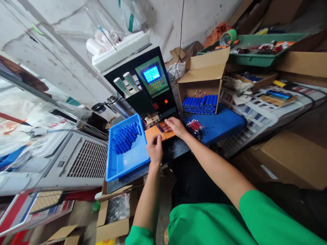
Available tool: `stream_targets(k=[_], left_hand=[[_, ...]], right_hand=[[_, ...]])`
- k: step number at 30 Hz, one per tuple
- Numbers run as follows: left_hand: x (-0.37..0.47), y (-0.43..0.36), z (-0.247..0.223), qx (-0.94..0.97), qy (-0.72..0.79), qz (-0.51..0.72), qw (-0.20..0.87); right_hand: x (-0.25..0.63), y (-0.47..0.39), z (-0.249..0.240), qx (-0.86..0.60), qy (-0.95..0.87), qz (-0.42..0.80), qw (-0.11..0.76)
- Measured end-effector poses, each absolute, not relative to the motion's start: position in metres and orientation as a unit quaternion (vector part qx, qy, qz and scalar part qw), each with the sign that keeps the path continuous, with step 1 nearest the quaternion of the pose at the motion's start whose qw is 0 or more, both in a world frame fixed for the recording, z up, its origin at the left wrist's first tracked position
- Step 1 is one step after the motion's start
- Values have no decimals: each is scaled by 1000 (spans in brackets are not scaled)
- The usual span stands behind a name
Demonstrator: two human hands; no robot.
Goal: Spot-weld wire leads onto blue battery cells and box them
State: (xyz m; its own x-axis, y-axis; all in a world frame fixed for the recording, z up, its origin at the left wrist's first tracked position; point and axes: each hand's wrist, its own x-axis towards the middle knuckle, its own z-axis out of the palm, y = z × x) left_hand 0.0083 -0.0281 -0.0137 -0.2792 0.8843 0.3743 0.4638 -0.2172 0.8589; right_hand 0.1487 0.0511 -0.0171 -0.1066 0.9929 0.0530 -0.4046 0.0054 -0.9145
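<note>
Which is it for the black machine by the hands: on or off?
On: the black machine has a screen glowing blue and a red light shining lower down.

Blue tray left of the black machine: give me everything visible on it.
The blue tray looks like plastic: shallow, rectangular, raised walls. It sits open side up on the dark speckled worktop, beside the orange plate. Blue cylinders lie grouped in rows toward its far side; its floor shows nearer the person. The left hand is close to its right wall, contact unclear.
</note>
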Motion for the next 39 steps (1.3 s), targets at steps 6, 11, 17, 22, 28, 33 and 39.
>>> stream_targets(k=[6, 11, 17, 22, 28, 33, 39], left_hand=[[30, -12, -2, 431, 549, 626, 347], [38, -4, -7, 415, 544, 632, 364], [38, -4, -13, 484, 562, 584, 330], [33, -5, -13, 515, 564, 555, 329], [18, -14, -17, 609, 584, 522, 128], [6, -1, -20, 706, 547, 430, 130], [5, 9, -25, 687, 548, 429, 210]], right_hand=[[148, 46, -12, -382, -390, 618, 566], [154, 44, -13, -346, -480, 601, 537], [158, 46, -15, -330, -503, 611, 514], [159, 46, -13, -328, -510, 617, 502], [157, 47, -14, -332, -450, 628, 540], [155, 50, -16, -329, -421, 630, 564], [154, 50, -15, -344, -406, 618, 579]])
